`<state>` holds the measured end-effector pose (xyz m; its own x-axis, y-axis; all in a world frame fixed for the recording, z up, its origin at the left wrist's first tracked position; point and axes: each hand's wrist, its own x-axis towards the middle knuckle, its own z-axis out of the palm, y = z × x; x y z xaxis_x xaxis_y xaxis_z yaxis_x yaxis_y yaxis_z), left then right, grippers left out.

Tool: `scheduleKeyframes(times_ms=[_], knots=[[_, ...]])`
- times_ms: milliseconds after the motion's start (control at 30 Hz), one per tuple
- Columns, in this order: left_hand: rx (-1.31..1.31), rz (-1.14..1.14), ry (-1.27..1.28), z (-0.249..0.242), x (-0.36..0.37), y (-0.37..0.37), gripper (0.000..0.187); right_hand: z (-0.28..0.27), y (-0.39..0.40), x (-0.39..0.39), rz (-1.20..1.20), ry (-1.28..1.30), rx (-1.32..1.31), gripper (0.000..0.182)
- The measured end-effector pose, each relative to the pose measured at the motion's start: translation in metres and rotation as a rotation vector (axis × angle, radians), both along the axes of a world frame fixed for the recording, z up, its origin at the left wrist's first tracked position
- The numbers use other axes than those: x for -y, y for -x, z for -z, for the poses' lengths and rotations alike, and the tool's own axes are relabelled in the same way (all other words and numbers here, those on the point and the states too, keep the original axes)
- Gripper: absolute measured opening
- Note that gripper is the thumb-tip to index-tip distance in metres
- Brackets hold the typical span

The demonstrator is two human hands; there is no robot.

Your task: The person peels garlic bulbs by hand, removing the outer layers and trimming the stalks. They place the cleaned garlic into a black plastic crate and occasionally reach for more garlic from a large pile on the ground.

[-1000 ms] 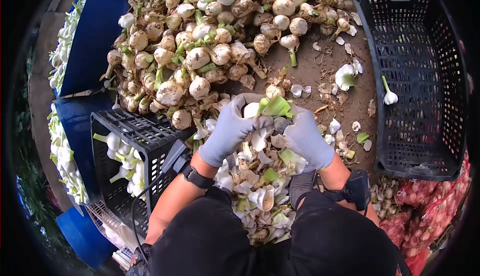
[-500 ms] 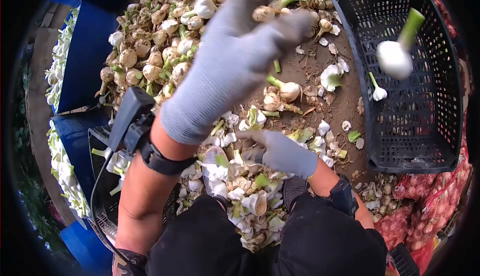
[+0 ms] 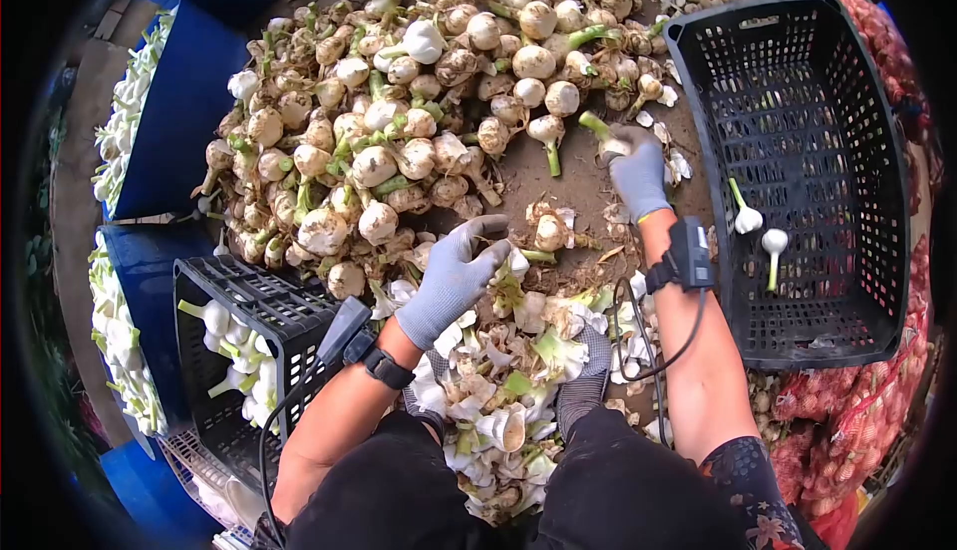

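My right hand (image 3: 638,173), in a grey glove, grips a garlic bulb (image 3: 610,143) just above the ground; its green stem points up and left, and the fingers partly cover it. Over the peelings between my feet is my left hand (image 3: 454,276), also gloved, its thumb and fingers curved but apart with nothing seen between them. A large heap of unpeeled garlic bulbs (image 3: 374,166) spreads ahead of both hands. One more bulb (image 3: 547,234) lies on the soil between them. Cleaned white bulbs (image 3: 746,219) rest in the black crate (image 3: 688,101) at the right.
Loose garlic skins (image 3: 498,380) cover the ground around my shoes. At left, a tilted black crate (image 3: 289,296) holds cleaned bulbs, beside blue containers (image 3: 189,101) full of more. Red net sacks (image 3: 847,440) of garlic lie along the right. Cables hang from both wrist devices.
The bulb that was in the air over the right crate now lies inside it. My left hand has come down and back; my right hand has reached forward and taken hold of a garlic bulb.
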<state>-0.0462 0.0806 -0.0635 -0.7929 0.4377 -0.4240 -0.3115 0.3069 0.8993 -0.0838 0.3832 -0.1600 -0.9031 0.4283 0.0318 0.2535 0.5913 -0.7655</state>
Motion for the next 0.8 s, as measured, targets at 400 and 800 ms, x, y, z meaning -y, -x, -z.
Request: scheduleKeyframes(times_ms=[400,800], knots=[[-0.309,0.057,0.223,0.043,0.006,0.003,0.080,-0.066,-0.057,0.104,-0.249,0.211,0.262,0.047],[0.048,-0.028,-0.001,0.047,-0.009,0.030,0.073,-0.079,-0.060,0.110,-0.354,0.848,0.245,0.030]])
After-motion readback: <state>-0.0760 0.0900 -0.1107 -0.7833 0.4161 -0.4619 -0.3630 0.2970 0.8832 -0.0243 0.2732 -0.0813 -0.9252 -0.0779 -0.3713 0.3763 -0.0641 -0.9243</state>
